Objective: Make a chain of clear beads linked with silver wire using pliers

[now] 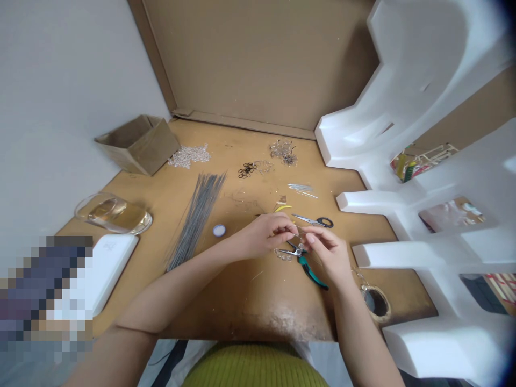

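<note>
My left hand (276,231) and my right hand (327,248) meet above the table, both with fingertips pinched. Between them is a thin wire with clear beads (301,246), partly hidden by the fingers. Just below lie pliers with teal-and-black handles (313,274), their jaws beside a few clear beads (283,256). Beyond the hands rest black-handled scissors (312,221) and a curved yellow piece (282,208), mostly covered by my left hand. A small round white lid-like disc (219,230) with a blue rim lies left of the hands.
A bundle of grey wires (197,217) lies at left, near a glass mug of amber liquid (116,213) and a white box-like device (115,269). Farther back are a cardboard box (151,148), clear beads (189,156), black rings (245,170) and beaded wire pieces (283,150). White foam (374,255) borders the right.
</note>
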Demonstrator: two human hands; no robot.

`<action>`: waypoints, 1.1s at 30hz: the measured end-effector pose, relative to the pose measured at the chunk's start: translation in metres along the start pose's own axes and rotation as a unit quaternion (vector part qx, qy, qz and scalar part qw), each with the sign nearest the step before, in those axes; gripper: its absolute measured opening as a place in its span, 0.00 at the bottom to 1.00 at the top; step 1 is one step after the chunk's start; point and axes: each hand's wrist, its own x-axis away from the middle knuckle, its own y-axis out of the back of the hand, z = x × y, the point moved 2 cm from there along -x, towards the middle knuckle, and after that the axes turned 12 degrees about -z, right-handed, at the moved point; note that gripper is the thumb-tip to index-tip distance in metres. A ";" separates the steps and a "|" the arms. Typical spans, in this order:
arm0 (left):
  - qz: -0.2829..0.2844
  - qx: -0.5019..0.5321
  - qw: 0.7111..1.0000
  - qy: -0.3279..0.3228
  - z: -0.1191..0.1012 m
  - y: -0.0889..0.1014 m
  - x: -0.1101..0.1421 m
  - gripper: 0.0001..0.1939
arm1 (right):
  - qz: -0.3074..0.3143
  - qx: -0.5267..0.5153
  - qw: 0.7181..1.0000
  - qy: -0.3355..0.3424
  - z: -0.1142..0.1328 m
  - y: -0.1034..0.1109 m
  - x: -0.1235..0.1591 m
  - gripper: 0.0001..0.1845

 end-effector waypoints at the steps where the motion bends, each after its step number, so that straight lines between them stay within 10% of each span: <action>1: 0.004 -0.002 1.000 -0.002 -0.001 0.000 0.000 0.10 | 0.013 -0.002 1.000 -0.009 0.000 0.000 0.000 0.08; 20: -0.028 0.067 0.995 0.066 -0.006 -0.001 0.003 0.07 | -0.040 0.039 0.995 0.084 0.001 0.003 0.001 0.02; 33: -0.042 -0.040 0.998 -0.015 -0.005 -0.001 0.005 0.07 | 0.004 0.116 0.980 0.163 0.003 -0.002 0.004 0.02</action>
